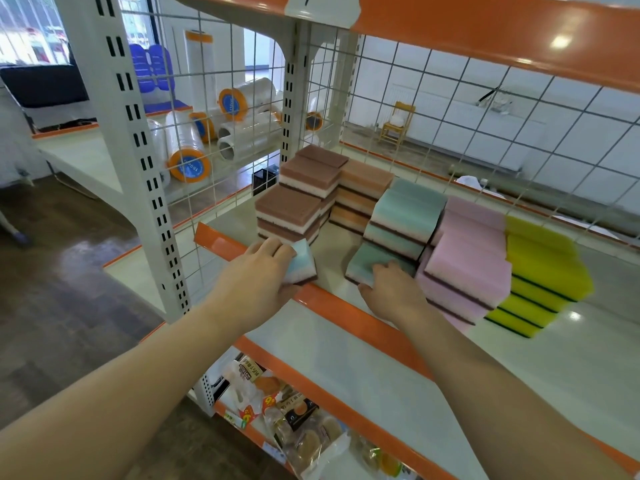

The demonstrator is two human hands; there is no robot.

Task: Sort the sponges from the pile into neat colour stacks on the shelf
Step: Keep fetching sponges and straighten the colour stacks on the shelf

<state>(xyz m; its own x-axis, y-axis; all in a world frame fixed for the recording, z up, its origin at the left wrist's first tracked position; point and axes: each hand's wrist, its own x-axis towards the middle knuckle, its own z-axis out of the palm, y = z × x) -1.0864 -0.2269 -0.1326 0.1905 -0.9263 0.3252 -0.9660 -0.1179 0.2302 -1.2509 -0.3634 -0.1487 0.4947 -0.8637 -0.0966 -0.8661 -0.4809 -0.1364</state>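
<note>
Colour stacks of sponges stand on the white shelf: brown, orange, teal, pink and yellow. My left hand grips a loose teal sponge at the shelf's orange front edge. My right hand rests on the low teal sponge at the front of the teal stack, with the fingers curled over its near edge.
A wire grid backs the shelf and a perforated upright stands at its left. An orange-edged shelf hangs overhead. Packaged snacks lie on the shelf below. Rolls of film lie beyond the grid.
</note>
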